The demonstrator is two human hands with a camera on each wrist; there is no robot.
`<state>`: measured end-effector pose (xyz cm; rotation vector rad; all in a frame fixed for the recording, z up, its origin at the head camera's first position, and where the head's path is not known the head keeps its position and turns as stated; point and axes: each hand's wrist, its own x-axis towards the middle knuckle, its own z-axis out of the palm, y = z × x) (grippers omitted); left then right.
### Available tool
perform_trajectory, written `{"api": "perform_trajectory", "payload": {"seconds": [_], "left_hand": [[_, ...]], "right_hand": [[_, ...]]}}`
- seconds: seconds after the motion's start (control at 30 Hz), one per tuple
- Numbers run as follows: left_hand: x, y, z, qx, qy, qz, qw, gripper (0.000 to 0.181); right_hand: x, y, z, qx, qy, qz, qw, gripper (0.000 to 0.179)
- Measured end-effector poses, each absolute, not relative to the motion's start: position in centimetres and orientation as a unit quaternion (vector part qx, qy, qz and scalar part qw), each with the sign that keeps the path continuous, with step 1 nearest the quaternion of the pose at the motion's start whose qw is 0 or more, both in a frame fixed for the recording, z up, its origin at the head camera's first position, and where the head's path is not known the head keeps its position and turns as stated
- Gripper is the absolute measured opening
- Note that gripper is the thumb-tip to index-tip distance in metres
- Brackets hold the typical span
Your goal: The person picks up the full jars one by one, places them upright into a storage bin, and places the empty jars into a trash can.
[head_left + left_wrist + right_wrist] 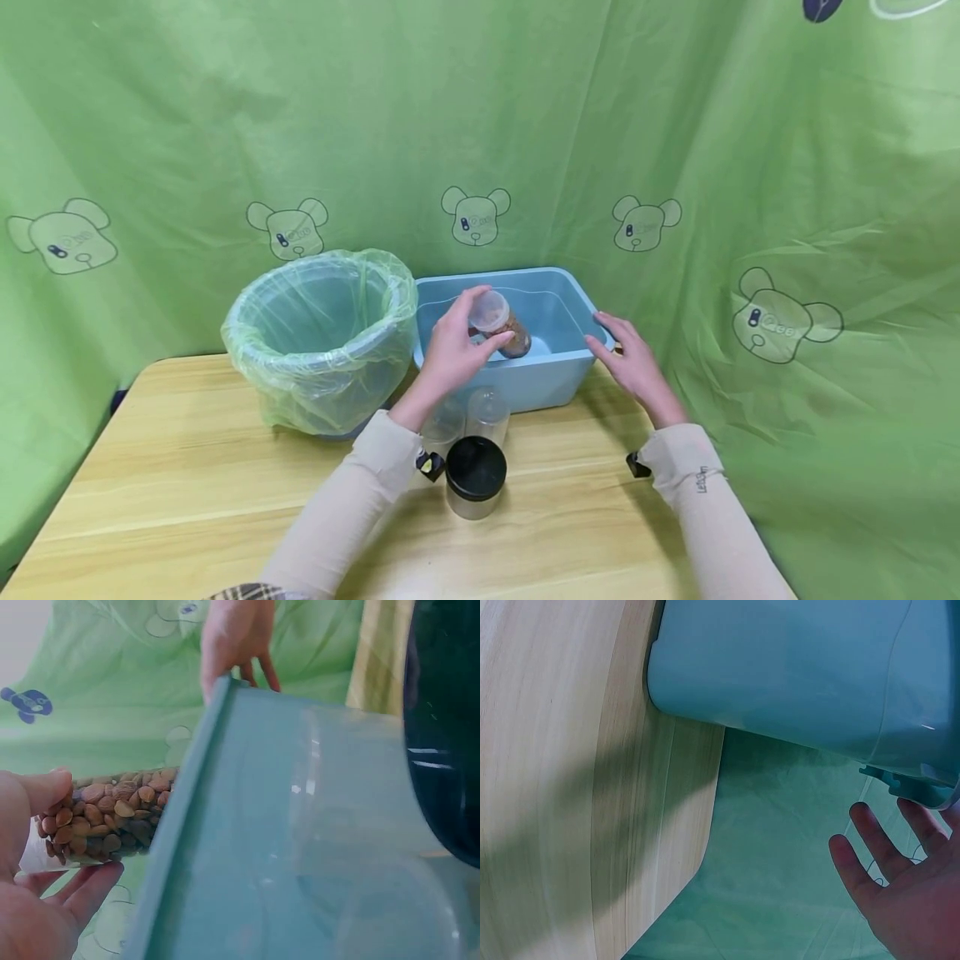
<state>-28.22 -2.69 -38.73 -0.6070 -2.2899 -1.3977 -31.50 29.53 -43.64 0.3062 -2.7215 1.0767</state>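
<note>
My left hand [459,340] grips a clear jar of almonds [516,337] with a translucent lid, tilted over the inside of a light blue plastic bin [517,387]. In the left wrist view, the thumb and fingers lie on either side of the almond jar [112,814], near its lid end; the bin's rim hides its far end. My right hand [633,362] is at the bin's right rim. In the right wrist view, several fingers of the right hand [915,892] are spread and nearly straight beside the bin's rim.
Left of the bin stands a round bin lined with a thin green plastic bag [330,375]. In front of the blue bin are a black-lidded jar [476,471] and clear containers [487,410] on the wooden table [180,475]. A green curtain [375,125] hangs close behind.
</note>
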Motion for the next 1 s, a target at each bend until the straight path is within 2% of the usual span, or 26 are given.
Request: {"api": "perform_trajectory", "payload": {"seconds": [0.27,0.7,1.0], "left_hand": [[-29.2,-2.3,-40.1,-0.214,-0.846,-0.457,0.169,0.067],[-30.9,-2.3,-39.3,-0.227,-0.885,-0.401,0.069,0.064],[-31.9,-2.8,-39.7,-0.233,-0.904,-0.357,0.025,0.061]], "right_hand": [[-31.5,29.5,-43.6,0.106,-0.923,0.357,0.099,0.067],[-31.4,29.4,-43.0,0.105,-0.924,0.354,0.098,0.068],[-31.3,29.5,-43.2,0.104,-0.925,0.353,0.097,0.068]]}}
